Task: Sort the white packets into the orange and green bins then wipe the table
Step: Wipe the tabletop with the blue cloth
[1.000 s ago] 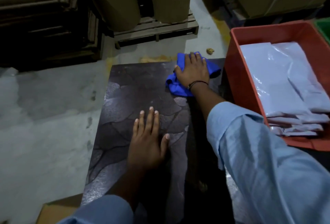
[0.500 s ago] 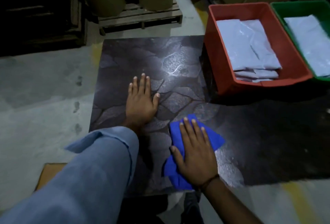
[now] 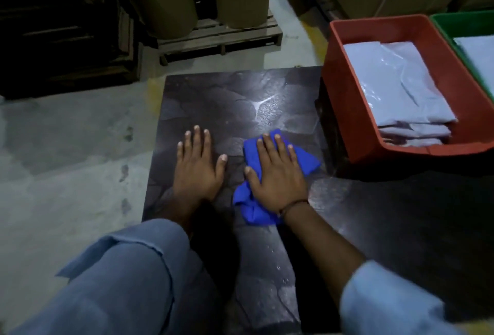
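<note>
Sorting looks done to me: there's a stack of white packets [image 3: 395,88] lying in the orange bin [image 3: 339,110], and a few more just visible in the green bin [image 3: 451,23] at the right edge of frame, though that one is mostly cut off so I can't say how many. Nothing white is left on the table [image 3: 213,99] as far as I can see.

So we're in the wiping step. The right hand [image 3: 278,174] is flat, fingers spread, pressing down on a bunched-up blue cloth [image 3: 307,159] around the middle of the table, a bit toward the bin side. It isn't pinching the cloth, just palm and fingers pinning it to the surface. The left hand [image 3: 197,166] is just beside it, also flat and spread, empty, resting on the bare tabletop like a brace.

The surface is dark and stone-patterned with a glare spot near the far edge, so honestly it's hard to tell which parts are clean and which aren't.

Next move, I'd guess: keep the palm weight on the cloth and sweep it over what's left, probably the far strip by the glare and the near end by the sleeves. The bracing hand would need to shift so the patch under it gets wiped too.
</note>
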A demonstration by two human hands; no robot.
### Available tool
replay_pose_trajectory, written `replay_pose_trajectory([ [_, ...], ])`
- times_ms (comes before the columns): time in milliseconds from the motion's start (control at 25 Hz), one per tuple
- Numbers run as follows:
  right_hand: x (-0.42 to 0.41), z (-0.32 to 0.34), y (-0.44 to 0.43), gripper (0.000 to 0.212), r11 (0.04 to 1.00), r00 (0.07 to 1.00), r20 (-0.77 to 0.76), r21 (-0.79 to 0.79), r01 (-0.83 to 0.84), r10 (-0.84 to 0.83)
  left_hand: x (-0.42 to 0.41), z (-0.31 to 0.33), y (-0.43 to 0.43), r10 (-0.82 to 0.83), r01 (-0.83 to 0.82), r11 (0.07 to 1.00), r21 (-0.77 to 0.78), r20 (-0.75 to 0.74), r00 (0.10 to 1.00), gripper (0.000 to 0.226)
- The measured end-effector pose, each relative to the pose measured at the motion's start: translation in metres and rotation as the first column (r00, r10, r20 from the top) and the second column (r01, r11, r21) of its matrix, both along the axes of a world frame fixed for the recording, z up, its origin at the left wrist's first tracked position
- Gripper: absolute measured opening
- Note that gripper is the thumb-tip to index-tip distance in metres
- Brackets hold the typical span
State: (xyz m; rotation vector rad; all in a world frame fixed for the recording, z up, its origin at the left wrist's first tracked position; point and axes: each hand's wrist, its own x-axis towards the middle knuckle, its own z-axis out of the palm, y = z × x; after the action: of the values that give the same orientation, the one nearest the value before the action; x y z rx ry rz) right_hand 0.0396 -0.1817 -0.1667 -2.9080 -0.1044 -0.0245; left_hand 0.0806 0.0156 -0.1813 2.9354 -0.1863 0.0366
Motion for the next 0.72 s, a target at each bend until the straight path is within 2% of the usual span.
replay_pose_trajectory([
  [240, 0.213, 0.004, 0.007, 0.075, 1.0, 0.995, -0.102, 0.001, 0.023, -0.023, 0.003, -0.004, 0.001, 0.026, -0.026, 1.0, 0.007, 0.042, 0.999, 0.077],
  [400, 0.289, -0.001, 0.022, 0.069, 1.0, 0.994, -0.101, -0.007, -0.03, 0.029, 0.009, -0.005, 0.003, 0.038, -0.039, 0.999, 0.018, 0.031, 0.999, 0.077],
  [560, 0.244, -0.002, 0.025, 0.073, 0.994, 0.992, -0.063, -0.001, -0.108, 0.108, 0.005, -0.004, 0.002, 0.039, -0.038, 0.999, -0.022, 0.057, 0.998, 0.076],
  [720, 0.109, 0.002, 0.017, 0.076, 0.988, 0.988, -0.016, 0.008, -0.151, 0.151, 0.006, 0.0, 0.0, 0.023, -0.022, 0.999, -0.035, 0.023, 0.999, 0.075],
])
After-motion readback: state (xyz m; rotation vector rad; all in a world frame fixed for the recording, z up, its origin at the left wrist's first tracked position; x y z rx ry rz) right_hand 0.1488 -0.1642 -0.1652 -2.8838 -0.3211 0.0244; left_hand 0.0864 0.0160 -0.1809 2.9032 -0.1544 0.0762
